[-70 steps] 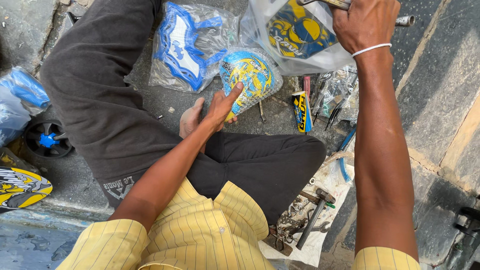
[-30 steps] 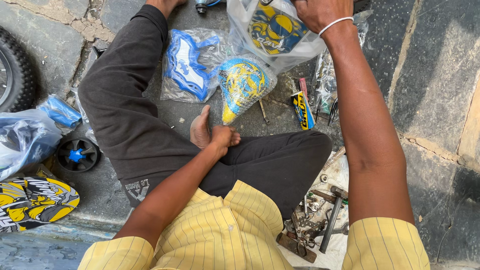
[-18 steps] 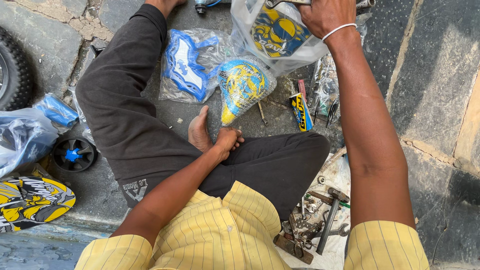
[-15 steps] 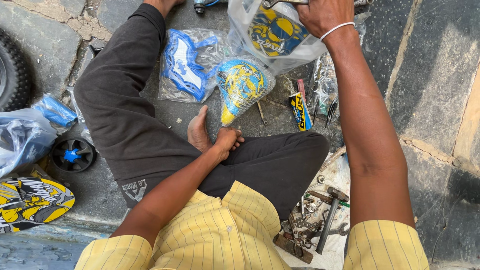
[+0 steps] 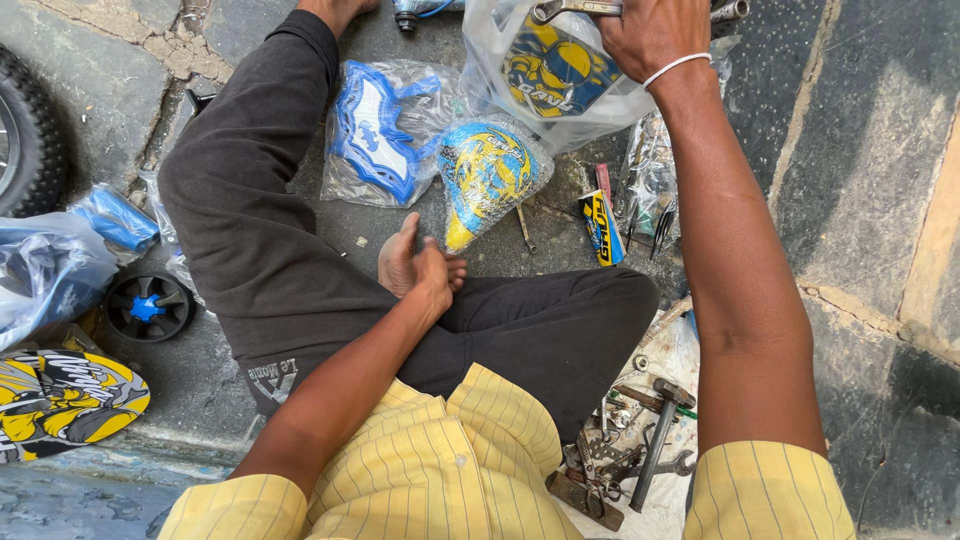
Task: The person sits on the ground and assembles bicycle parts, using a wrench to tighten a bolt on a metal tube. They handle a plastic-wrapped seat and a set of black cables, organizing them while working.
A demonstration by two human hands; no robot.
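My right hand (image 5: 648, 35) is at the top of the view, closed around a metal spanner (image 5: 572, 10) and pressed against the top of a clear plastic bag (image 5: 600, 105) that holds a yellow and blue printed panel (image 5: 545, 72). My left hand (image 5: 436, 276) lies on my bare foot (image 5: 397, 262), fingers loosely curled and holding nothing. Just beyond it a bubble-wrapped yellow and blue seat (image 5: 487, 175) lies on the stone ground. A blue and white part in plastic wrap (image 5: 375, 130) lies to its left.
A hammer (image 5: 655, 430), spanners and small metal parts lie on a sheet by my right knee. A sticker strip (image 5: 601, 228) and small tools lie near the seat. At left are a tyre (image 5: 25, 140), a small blue-hubbed wheel (image 5: 148, 306), wrapped parts and a printed panel (image 5: 60, 400).
My left hand drew back from the wrapped seat and settled on my foot. My right hand stayed at the top with the spanner and bag.
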